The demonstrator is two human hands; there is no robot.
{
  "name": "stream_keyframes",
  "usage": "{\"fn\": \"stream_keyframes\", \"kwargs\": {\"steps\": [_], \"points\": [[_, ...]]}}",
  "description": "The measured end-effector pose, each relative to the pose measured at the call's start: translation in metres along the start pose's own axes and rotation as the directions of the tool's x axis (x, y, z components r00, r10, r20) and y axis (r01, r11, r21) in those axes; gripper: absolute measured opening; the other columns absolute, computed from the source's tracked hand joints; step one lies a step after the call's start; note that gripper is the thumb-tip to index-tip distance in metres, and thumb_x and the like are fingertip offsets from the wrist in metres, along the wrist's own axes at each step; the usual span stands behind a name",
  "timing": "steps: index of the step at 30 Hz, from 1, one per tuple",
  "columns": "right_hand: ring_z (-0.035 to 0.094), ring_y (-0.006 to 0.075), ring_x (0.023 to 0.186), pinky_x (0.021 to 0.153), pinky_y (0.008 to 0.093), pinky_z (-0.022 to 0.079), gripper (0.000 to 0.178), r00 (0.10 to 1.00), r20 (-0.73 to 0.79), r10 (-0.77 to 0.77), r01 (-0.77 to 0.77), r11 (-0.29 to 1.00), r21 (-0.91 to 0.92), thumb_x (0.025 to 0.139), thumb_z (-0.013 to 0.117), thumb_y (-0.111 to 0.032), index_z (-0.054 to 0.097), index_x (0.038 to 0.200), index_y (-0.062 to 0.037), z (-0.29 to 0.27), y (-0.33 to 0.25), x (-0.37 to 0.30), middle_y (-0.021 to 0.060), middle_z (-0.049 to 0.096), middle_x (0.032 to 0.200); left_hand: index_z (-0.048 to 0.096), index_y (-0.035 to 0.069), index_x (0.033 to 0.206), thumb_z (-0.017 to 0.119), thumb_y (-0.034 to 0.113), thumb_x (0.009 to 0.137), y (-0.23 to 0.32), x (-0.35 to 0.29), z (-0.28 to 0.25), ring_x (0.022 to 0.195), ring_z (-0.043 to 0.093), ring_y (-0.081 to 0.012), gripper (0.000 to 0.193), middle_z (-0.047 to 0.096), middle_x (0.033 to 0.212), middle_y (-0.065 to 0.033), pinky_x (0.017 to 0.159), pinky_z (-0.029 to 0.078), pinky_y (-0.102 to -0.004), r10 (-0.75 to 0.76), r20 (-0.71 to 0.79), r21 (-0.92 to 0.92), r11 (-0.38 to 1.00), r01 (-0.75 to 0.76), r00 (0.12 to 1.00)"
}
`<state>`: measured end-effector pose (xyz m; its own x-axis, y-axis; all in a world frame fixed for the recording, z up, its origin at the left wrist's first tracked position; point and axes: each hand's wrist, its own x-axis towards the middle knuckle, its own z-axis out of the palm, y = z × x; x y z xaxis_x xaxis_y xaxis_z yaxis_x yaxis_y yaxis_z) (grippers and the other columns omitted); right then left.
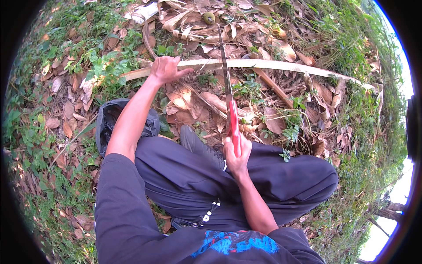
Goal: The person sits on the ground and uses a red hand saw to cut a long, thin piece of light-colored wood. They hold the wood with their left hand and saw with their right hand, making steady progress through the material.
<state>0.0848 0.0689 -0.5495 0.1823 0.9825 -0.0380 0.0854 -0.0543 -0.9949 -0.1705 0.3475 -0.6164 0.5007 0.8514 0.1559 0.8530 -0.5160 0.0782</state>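
A long pale strip of wood (272,65) lies crosswise in front of me, its ends reaching far left and far right. My left hand (166,70) is wrapped over it left of the middle, thumb stretched along the strip. In my right hand (238,154) is the red handle of a handsaw (233,118), the fist closed around it. The saw's dark, narrow blade points away from me and crosses the strip a little right of my left hand. Whether the teeth have cut into the wood I cannot tell.
Dry leaves and green weeds cover the ground. A brown stick (273,88) slants beneath the strip. Beside my left forearm sits a black plastic bag (110,119). My dark shoe (198,145) and folded legs are close by. A round greenish fruit (209,18) lies beyond the saw tip.
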Motion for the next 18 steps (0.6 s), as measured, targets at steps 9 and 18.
{"fn": "stream_keyframes", "kwargs": {"steps": [9,18], "points": [[0.041,0.0125,0.048,0.047,0.0331,0.034,0.021,0.989,-0.072,-0.127,0.123,0.991,-0.054,0.091,0.061,-0.006,0.053,0.072,0.0008,0.029,0.03,0.136,0.0047,0.048,0.056,0.064,0.002,0.072,0.055,0.08,0.085,0.005,0.002,-0.002,0.058,0.069,-0.0336,0.08,0.065,0.062,-0.0184,0.058,0.057,-0.0455,0.015,-0.001,-0.007,1.0,-0.015,1.0],[0.041,0.0142,0.048,0.047,0.035,0.035,0.02,0.992,-0.093,-0.091,0.086,0.994,-0.063,0.091,0.064,-0.006,0.053,0.075,0.0011,0.026,0.016,0.073,0.0068,0.045,0.057,0.065,0.003,0.073,0.056,0.08,0.084,0.003,-0.002,-0.001,0.059,0.069,-0.0336,0.079,0.065,0.062,-0.0174,0.057,0.056,-0.046,-0.005,-0.012,-0.003,1.0,0.005,1.0]]}}
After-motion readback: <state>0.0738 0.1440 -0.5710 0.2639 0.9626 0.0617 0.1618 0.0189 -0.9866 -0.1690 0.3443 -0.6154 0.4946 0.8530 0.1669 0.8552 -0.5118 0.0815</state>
